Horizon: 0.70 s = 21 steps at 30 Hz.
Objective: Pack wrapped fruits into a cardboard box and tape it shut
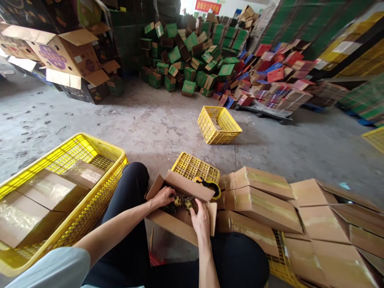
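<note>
An open cardboard box (172, 225) sits between my knees with its flaps raised. Inside lie round, yellow-and-dark mottled fruits (178, 201); their exact kind is too small to tell. My left hand (163, 197) reaches over the box's left side, fingers curled and closed on one of these fruits. On the right, my right hand (201, 220) has its thumb and fingers bent around another mottled fruit (189, 203). Much of the box's bottom is hidden by my hands and the shade. Just behind the box's right flap rests a yellow-and-black tape dispenser (210, 186).
A yellow crate (122, 160) with taped cartons (49, 190) stands left. Closed cardboard boxes (267, 202) fill the right side. Ahead are an upturned yellow crate (196, 166) and another yellow basket (220, 134). Piles of green boxes (189, 86) and red boxes (275, 75) lie farther back.
</note>
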Available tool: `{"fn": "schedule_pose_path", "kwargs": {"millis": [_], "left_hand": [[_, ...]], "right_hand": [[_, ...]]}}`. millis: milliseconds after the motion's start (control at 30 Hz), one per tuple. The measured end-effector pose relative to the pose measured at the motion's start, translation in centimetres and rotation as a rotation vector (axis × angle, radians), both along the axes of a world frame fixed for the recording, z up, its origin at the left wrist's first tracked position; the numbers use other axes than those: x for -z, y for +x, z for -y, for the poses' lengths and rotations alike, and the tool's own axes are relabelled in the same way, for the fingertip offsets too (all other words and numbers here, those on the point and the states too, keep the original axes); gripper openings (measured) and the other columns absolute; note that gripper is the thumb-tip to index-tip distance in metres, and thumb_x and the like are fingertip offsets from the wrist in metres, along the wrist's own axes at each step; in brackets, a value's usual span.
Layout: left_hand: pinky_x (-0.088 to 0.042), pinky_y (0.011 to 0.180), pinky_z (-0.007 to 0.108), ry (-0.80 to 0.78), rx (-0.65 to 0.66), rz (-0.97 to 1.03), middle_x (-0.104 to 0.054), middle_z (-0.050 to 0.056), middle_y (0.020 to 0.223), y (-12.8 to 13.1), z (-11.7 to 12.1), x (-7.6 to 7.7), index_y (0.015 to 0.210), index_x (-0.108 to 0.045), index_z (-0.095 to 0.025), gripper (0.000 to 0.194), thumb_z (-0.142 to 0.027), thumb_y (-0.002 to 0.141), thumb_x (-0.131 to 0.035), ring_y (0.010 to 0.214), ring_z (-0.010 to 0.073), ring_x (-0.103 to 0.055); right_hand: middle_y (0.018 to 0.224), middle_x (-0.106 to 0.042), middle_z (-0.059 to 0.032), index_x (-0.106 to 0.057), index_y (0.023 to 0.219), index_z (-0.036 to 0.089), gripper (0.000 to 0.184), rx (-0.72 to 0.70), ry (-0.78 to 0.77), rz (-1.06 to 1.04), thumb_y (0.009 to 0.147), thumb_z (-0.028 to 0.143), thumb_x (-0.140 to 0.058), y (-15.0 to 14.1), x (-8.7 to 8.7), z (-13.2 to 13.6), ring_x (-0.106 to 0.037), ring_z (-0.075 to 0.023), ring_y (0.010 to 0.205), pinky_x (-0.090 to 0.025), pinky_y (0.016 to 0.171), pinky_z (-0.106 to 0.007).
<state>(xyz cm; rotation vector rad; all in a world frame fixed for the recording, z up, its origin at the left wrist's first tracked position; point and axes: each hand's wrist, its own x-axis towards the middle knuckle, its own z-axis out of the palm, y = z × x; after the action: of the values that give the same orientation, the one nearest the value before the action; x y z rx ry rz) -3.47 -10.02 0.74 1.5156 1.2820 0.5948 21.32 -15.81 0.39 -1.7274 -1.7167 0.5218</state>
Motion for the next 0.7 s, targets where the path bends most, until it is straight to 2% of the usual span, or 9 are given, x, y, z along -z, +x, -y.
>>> {"fn": "schedule_pose_path", "kwargs": {"millis": [100,233,333,400,500,600,700], "left_hand": [[-0.047,0.088,0.032,-0.054,0.003,0.115,-0.072,0.005,0.087,-0.3,-0.3,-0.5,0.088,-0.076,-0.016,0.015,-0.022,0.074,-0.074,0.091,0.0241,-0.063],[-0.047,0.073,0.028,-0.156,0.021,0.317,-0.071,0.005,0.082,-0.4,0.0,-1.6,0.096,-0.075,-0.012,0.031,-0.039,0.081,-0.075,0.075,0.0184,-0.062],[-0.049,0.071,0.028,-0.231,0.004,0.442,-0.071,0.006,0.086,-0.1,0.4,-2.3,0.100,-0.073,-0.013,0.044,-0.052,0.081,-0.078,0.075,0.0176,-0.064],[-0.051,0.074,0.029,-0.266,-0.014,0.499,-0.071,0.007,0.091,0.1,0.5,-2.7,0.099,-0.073,-0.013,0.050,-0.058,0.078,-0.081,0.079,0.0186,-0.066],[-0.055,0.081,0.032,-0.322,-0.039,0.604,-0.072,0.010,0.101,0.2,0.6,-3.1,0.105,-0.072,-0.015,0.056,-0.059,0.074,-0.086,0.090,0.0215,-0.069],[-0.058,0.085,0.035,-0.441,-0.073,0.720,-0.070,0.012,0.121,0.3,0.6,-3.4,0.122,-0.070,-0.020,0.065,-0.058,0.074,-0.089,0.099,0.0237,-0.071],[-0.060,0.084,0.037,-0.562,-0.057,0.719,-0.069,0.014,0.128,0.3,0.7,-3.5,0.131,-0.066,-0.023,0.072,-0.066,0.076,-0.085,0.096,0.0256,-0.075]], "right_hand": [[0.126,-0.075,-0.0190,-0.072,0.122,0.018,0.041,-0.021,-0.021,-0.158,0.088,0.038,-0.060,-0.3,-0.5,-0.3,-0.068,-0.0362,0.120,-0.054,0.106,-0.056],[0.135,-0.072,-0.0172,-0.071,0.130,0.020,0.056,0.003,-0.231,-0.470,0.085,0.054,-0.069,-1.2,-1.7,-0.4,-0.068,-0.0359,0.125,-0.059,0.103,-0.051],[0.139,-0.070,-0.0146,-0.065,0.140,0.022,0.070,0.003,-0.375,-0.635,0.082,0.058,-0.076,-1.9,-2.9,0.0,-0.068,-0.0347,0.127,-0.057,0.106,-0.050],[0.141,-0.069,-0.0134,-0.063,0.143,0.023,0.073,-0.047,-0.425,-0.728,0.081,0.057,-0.080,-2.2,-3.8,0.2,-0.069,-0.0340,0.124,-0.060,0.102,-0.048],[0.135,-0.073,-0.0130,-0.067,0.136,0.022,0.066,-0.106,-0.412,-0.791,0.079,0.053,-0.084,-2.4,-4.9,0.4,-0.071,-0.0339,0.119,-0.062,0.098,-0.047],[0.125,-0.076,-0.0124,-0.071,0.125,0.021,0.057,-0.084,-0.346,-0.773,0.077,0.050,-0.085,-2.3,-5.5,0.3,-0.073,-0.0335,0.114,-0.061,0.098,-0.048],[0.119,-0.078,-0.0114,-0.072,0.119,0.022,0.052,-0.070,-0.319,-0.736,0.075,0.046,-0.085,-2.2,-5.6,0.1,-0.075,-0.0321,0.106,-0.063,0.095,-0.046]]}}
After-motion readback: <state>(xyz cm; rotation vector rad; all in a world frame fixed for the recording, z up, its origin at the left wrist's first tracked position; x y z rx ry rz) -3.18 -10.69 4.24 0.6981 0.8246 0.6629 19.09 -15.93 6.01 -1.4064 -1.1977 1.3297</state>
